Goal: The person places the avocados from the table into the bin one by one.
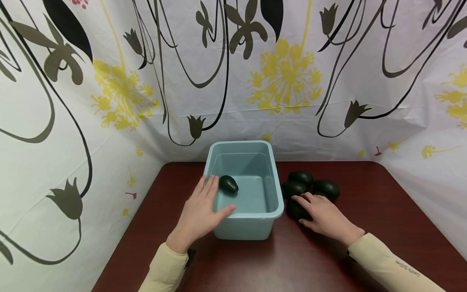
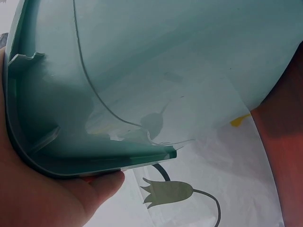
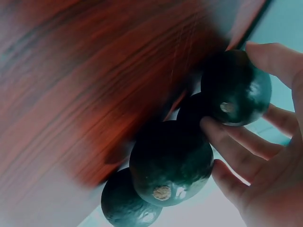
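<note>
A light blue plastic bin [image 1: 242,227] stands on the table with one dark green avocado [image 1: 228,185] inside. My left hand [image 1: 200,213] lies over the bin's near left corner, fingers extended along the rim. The left wrist view shows that hand against the rim [image 2: 61,174] from below. To the right of the bin, several avocados [image 1: 326,189] sit in a tight cluster. My right hand [image 1: 326,215] grips the nearest avocado [image 3: 236,90], thumb on one side and fingers on the other. Its other fingertips come close to a neighbouring avocado [image 3: 170,163].
The dark red-brown wooden table [image 1: 251,269] has rounded far corners. A white cloth [image 1: 233,101] with yellow flowers and grey tulips hangs behind it and along both sides. The bin's raised walls stand between the left hand and the avocado cluster.
</note>
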A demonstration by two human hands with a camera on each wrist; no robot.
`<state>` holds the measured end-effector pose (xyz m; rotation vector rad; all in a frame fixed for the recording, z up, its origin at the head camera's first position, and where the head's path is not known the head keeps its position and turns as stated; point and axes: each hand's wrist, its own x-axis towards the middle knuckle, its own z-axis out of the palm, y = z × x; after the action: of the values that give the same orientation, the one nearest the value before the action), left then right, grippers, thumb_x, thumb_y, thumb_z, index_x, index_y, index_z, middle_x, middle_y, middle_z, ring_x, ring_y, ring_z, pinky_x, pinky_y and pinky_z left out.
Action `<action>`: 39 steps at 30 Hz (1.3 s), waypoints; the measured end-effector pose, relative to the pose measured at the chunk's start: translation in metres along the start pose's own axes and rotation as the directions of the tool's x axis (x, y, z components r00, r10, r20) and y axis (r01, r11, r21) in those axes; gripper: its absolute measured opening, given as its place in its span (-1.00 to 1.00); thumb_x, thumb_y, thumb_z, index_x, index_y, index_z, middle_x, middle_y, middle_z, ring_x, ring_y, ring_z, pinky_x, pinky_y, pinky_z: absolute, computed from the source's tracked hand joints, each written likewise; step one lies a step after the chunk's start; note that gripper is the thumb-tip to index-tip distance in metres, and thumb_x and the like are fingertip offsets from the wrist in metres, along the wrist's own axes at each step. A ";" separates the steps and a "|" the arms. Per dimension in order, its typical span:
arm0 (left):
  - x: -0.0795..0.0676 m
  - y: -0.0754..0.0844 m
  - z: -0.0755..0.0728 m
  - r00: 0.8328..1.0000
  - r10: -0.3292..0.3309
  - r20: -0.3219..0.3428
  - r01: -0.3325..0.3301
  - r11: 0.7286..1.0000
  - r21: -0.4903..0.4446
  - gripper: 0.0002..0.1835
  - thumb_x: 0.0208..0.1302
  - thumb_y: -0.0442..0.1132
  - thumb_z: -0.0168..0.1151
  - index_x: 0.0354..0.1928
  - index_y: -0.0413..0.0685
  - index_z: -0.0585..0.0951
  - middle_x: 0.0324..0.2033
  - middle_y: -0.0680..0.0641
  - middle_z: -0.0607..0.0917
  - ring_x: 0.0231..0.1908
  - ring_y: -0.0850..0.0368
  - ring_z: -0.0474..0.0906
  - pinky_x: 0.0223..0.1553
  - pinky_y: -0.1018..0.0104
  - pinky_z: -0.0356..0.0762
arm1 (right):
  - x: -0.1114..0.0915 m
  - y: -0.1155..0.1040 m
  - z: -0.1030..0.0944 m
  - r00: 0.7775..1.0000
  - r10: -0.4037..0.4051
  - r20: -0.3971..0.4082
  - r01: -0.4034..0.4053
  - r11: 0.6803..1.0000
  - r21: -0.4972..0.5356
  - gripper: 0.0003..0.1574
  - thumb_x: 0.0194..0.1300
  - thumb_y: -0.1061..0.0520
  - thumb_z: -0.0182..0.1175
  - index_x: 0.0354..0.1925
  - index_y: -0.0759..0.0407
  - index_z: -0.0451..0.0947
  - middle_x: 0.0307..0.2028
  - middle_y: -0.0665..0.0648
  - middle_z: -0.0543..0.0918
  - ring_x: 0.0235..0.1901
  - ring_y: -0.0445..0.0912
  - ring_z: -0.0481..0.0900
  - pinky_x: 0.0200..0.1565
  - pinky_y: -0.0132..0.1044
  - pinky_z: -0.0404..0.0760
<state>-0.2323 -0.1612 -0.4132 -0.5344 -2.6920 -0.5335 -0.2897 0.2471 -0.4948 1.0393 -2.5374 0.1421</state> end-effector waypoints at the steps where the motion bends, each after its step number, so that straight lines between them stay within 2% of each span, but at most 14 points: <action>1: 0.000 0.000 0.000 1.000 0.001 -0.003 -0.001 1.000 0.001 0.09 0.26 0.58 -0.10 0.56 -0.12 0.19 0.52 -0.10 0.20 0.54 -0.07 -0.06 0.24 -0.15 0.39 | 0.000 0.000 0.001 1.000 -0.003 0.001 0.003 1.000 -0.002 0.05 -0.08 -0.07 0.62 0.33 0.18 0.44 0.02 0.15 0.54 -0.16 0.03 0.60 0.04 0.10 0.51; 7: 0.001 0.001 0.000 1.000 0.003 -0.008 -0.002 1.000 0.006 0.09 0.26 0.59 -0.11 0.55 -0.12 0.20 0.51 -0.11 0.21 0.54 -0.07 -0.05 0.14 -0.20 0.48 | 0.000 -0.003 0.002 1.000 0.011 0.022 -0.011 1.000 0.001 0.05 -0.06 -0.09 0.61 0.34 0.18 0.43 0.01 0.13 0.54 -0.15 0.05 0.58 0.02 0.05 0.53; 10: 0.001 0.001 -0.001 1.000 0.001 -0.008 0.000 1.000 0.009 0.09 0.25 0.59 -0.10 0.55 -0.11 0.20 0.52 -0.10 0.21 0.54 -0.07 -0.05 0.15 -0.20 0.47 | 0.001 -0.003 0.002 1.000 0.016 0.022 -0.016 1.000 0.009 0.05 -0.08 -0.07 0.62 0.34 0.16 0.43 0.02 0.12 0.53 -0.15 0.05 0.58 0.01 0.03 0.54; 16: 0.000 0.002 0.000 1.000 -0.005 -0.008 0.005 1.000 -0.002 0.09 0.26 0.59 -0.09 0.55 -0.11 0.21 0.52 -0.09 0.20 0.54 -0.07 -0.06 0.15 -0.21 0.46 | 0.000 -0.007 0.004 1.000 0.027 0.014 -0.027 0.997 0.067 -0.06 -0.08 -0.03 0.56 0.30 0.03 0.49 0.02 0.01 0.52 -0.24 -0.04 0.58 -0.15 -0.07 0.59; 21: -0.001 0.002 0.000 1.000 0.001 -0.013 -0.001 1.000 -0.001 0.08 0.26 0.58 -0.08 0.55 -0.11 0.22 0.52 -0.10 0.21 0.53 -0.08 -0.04 0.15 -0.21 0.46 | -0.001 -0.010 0.004 0.997 0.076 0.020 -0.078 0.991 0.107 -0.11 -0.05 -0.04 0.50 0.29 -0.03 0.50 0.03 -0.06 0.50 -0.26 -0.13 0.56 -0.22 -0.15 0.59; 28: -0.001 0.002 0.000 1.000 -0.011 -0.004 0.011 1.000 0.000 0.08 0.26 0.58 -0.10 0.55 -0.10 0.21 0.53 -0.08 0.19 0.54 -0.06 -0.07 0.12 -0.23 0.48 | 0.000 -0.013 -0.003 0.984 0.174 0.047 -0.180 0.961 0.212 -0.12 -0.01 0.01 0.46 0.31 -0.15 0.46 0.11 -0.11 0.44 -0.26 -0.26 0.51 -0.29 -0.30 0.53; 35: -0.001 0.002 0.000 1.000 -0.008 -0.001 0.008 1.000 -0.001 0.08 0.26 0.57 -0.08 0.55 -0.10 0.20 0.53 -0.08 0.19 0.54 -0.07 -0.06 0.17 -0.21 0.45 | 0.000 -0.013 -0.007 0.972 0.227 0.053 -0.232 0.922 0.310 -0.11 0.01 0.10 0.46 0.32 -0.24 0.44 0.16 -0.14 0.40 -0.12 -0.23 0.50 -0.21 -0.25 0.56; 39: -0.001 0.002 0.000 1.000 -0.003 -0.004 0.003 1.000 -0.002 0.08 0.26 0.57 -0.07 0.55 -0.10 0.21 0.52 -0.08 0.19 0.54 -0.07 -0.06 0.14 -0.22 0.47 | -0.002 -0.012 -0.009 0.967 0.250 0.044 -0.250 0.908 0.337 -0.10 0.02 0.12 0.47 0.33 -0.27 0.44 0.13 -0.17 0.40 -0.13 -0.23 0.47 -0.25 -0.29 0.53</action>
<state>-0.2307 -0.1602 -0.4127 -0.5299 -2.6890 -0.5377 -0.2775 0.2416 -0.4879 0.8181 -2.6971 0.6739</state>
